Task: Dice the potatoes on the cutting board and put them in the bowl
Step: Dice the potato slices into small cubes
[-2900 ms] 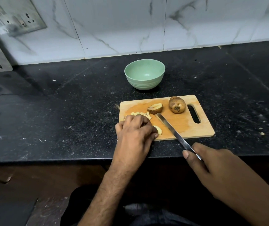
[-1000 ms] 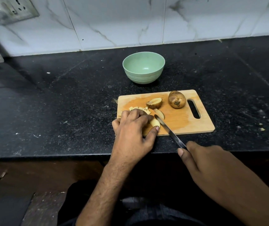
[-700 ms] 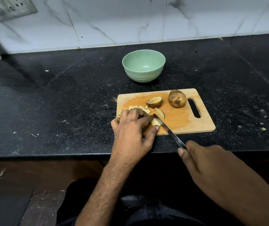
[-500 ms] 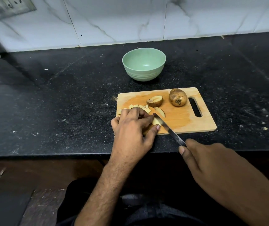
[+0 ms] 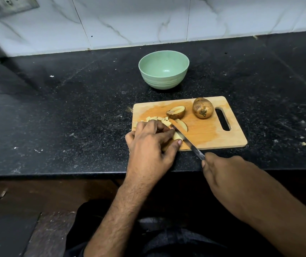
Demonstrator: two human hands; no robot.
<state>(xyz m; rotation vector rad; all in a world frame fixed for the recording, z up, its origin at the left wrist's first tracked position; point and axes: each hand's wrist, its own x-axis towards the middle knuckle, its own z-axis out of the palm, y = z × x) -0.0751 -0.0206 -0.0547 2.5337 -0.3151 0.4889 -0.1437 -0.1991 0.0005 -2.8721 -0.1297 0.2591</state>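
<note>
Because the left hand (image 5: 151, 145) has its fingers curled over the potato piece (image 5: 177, 135) being cut, with the thumb tip touching the piece just beside the blade, the plainest risk is a nick: if the knife (image 5: 185, 139) slips on the wet cut face or the piece rolls, the edge meets a fingertip. The right hand (image 5: 228, 175) is clenched around the knife handle off the front edge of the table (image 5: 74, 117), and the blade runs slantwise across the front left part of the cutting board (image 5: 213, 134). The piece is small and sits near the board's front edge, so a hard push could skid it, or the board itself, toward the table's front edge. The diced cubes (image 5: 159, 120) lie in a loose heap at the board's left end, partly under the fingers, and could be brushed off onto the table. A thin slice (image 5: 183, 124) lies beside the blade, a halved potato (image 5: 176, 112) sits behind it, and a whole potato (image 5: 202, 108) sits next to the handle slot; being round, it may roll if the board is jolted. The green bowl (image 5: 164, 71) stands behind the board toward the table's back edge, well apart from the hands, and nothing shows inside it, so no dice are transferred yet.
</note>
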